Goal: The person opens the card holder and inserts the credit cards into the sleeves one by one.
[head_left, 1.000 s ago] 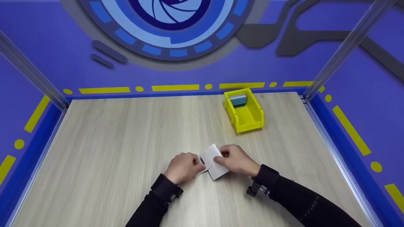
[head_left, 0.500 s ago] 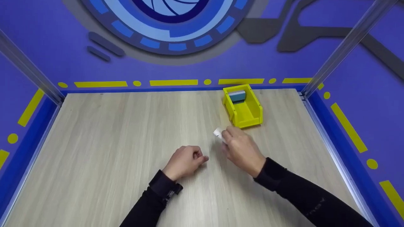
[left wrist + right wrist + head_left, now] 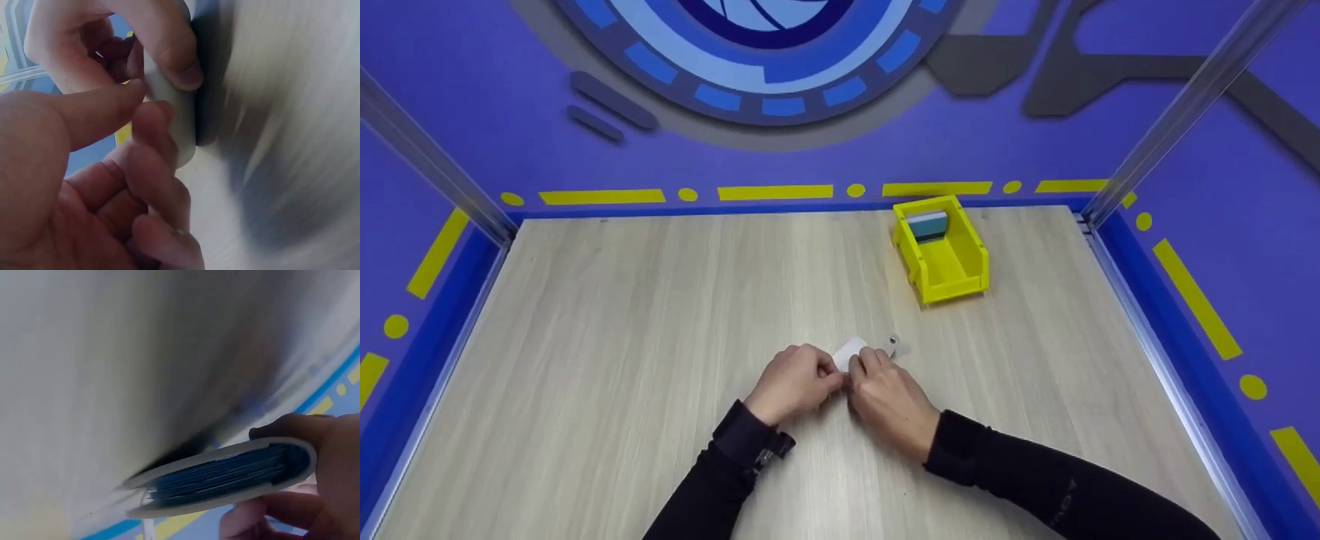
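A small white card holder [image 3: 847, 353] is between my hands above the table, partly covered by my fingers. A strap with a metal snap [image 3: 893, 343] sticks out beyond my right hand [image 3: 887, 405], which grips the holder from the right. My left hand [image 3: 791, 384] pinches its near edge with thumb and index finger; the left wrist view shows those tips against the white cover [image 3: 175, 138]. In the right wrist view, the card holder [image 3: 225, 475] appears edge-on, with a stack of dark blue sleeves between its covers and a hand around its rounded spine.
A yellow bin [image 3: 954, 289] stands at the back right of the wooden table [image 3: 660, 315]. Inside it, a teal and white box-like item [image 3: 928, 226] leans against the back wall. Blue panels [image 3: 780, 165] with metal corner posts [image 3: 1192, 97] surround the table.
My right hand carried the card holder away from my left hand toward the bin, then brought it back beside my left hand. The holder is turned differently, and its snap strap now shows. The bin stayed put.
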Available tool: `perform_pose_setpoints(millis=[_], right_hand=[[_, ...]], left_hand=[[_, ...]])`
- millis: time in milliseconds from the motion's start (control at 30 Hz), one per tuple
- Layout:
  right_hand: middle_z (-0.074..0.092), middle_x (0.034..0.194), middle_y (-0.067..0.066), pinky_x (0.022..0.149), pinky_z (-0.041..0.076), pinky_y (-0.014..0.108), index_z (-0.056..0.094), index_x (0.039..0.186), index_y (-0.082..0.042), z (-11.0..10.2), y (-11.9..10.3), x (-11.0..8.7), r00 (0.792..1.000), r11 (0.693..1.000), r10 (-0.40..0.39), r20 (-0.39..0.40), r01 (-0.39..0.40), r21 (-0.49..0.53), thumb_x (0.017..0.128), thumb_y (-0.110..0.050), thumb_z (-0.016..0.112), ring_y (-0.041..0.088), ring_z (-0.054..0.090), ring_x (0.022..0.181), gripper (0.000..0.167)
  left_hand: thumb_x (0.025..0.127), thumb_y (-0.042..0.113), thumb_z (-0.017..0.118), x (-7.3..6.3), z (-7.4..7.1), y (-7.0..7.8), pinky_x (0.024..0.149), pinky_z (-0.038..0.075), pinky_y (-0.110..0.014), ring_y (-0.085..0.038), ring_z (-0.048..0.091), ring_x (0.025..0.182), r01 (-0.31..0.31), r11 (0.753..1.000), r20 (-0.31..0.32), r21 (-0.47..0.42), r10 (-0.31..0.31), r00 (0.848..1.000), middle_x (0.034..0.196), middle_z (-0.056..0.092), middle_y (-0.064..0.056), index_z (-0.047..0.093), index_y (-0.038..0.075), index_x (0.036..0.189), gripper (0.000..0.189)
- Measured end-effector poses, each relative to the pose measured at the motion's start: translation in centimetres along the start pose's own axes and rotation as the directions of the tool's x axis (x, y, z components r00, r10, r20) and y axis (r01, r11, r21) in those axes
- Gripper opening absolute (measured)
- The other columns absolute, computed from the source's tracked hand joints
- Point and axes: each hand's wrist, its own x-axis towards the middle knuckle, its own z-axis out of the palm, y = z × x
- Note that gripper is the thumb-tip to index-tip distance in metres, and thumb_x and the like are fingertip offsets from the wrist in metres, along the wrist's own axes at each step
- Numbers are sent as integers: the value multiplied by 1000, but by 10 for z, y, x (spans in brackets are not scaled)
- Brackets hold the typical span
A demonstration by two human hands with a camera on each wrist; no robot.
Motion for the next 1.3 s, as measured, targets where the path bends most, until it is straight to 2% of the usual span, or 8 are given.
perform_pose_setpoints(millis=[133, 233, 333, 467, 600, 767, 1100, 1300], right_hand=[[66, 92, 6, 70, 58, 29, 75, 109, 0, -8, 12, 0, 996, 971, -39, 80, 19, 237, 101, -15, 76, 18, 63, 79, 17], [75, 94, 6, 77, 62, 34, 80, 108, -3, -14, 32, 3, 980, 862, 19, 197, -116, 494, 104, -11, 75, 17, 69, 83, 11], [80, 93, 5, 87, 64, 38, 84, 103, -5, -15, 52, 2, 948, 756, 106, 300, -272, 595, 101, -6, 77, 15, 73, 87, 7], [76, 81, 0, 78, 60, 29, 81, 90, -8, -13, 68, -5, 895, 705, 205, 395, -415, 574, 96, -11, 84, 9, 67, 77, 7], [65, 73, -6, 65, 46, 22, 77, 84, -12, -11, 73, -9, 847, 667, 277, 455, -510, 544, 93, -19, 87, 5, 54, 69, 16], [62, 73, -6, 65, 43, 22, 76, 80, -13, -10, 72, -11, 834, 655, 289, 469, -530, 538, 93, -20, 86, 5, 51, 69, 18], [66, 69, -11, 61, 41, 21, 79, 73, -16, -15, 48, -25, 787, 534, 347, 510, -613, 582, 99, -24, 84, 3, 52, 65, 28], [64, 68, -12, 61, 39, 21, 81, 74, -16, -13, 46, -29, 783, 518, 357, 509, -619, 590, 99, -23, 84, 2, 50, 65, 26]], left_hand=[[97, 29, 80, 0, 4, 1, 61, 38, -29, -11, 51, 59, 19, 999, -29, 35, -18, 999, 63, 62, 11, 77, 19, 69, 30], [97, 32, 81, 0, 9, 1, 61, 39, -30, -12, 52, 60, 44, 998, -56, 51, -41, 998, 65, 64, 8, 76, 20, 67, 33], [98, 35, 81, 0, 13, 2, 63, 42, -32, -13, 55, 64, 82, 994, -68, 67, -78, 995, 69, 66, 6, 75, 21, 68, 34], [97, 36, 82, -1, 15, 4, 67, 45, -36, -16, 57, 68, 110, 990, -80, 91, -103, 991, 75, 67, 4, 74, 21, 71, 31], [95, 41, 84, -1, 17, 5, 63, 42, -35, -16, 53, 65, 118, 988, -107, 96, -108, 988, 69, 62, 4, 70, 20, 66, 38], [90, 51, 89, 0, 23, 4, 60, 41, -32, -13, 53, 62, 114, 988, -164, 101, -96, 982, 66, 60, 7, 68, 20, 65, 45], [98, 37, 82, 2, 24, 4, 64, 46, -32, -14, 55, 69, 102, 986, -156, 130, -81, 984, 80, 68, 2, 72, 15, 84, 28], [95, 45, 86, -3, 27, 5, 58, 38, -30, -13, 48, 60, 100, 988, -124, 119, -85, 989, 67, 57, 7, 63, 17, 69, 44]])
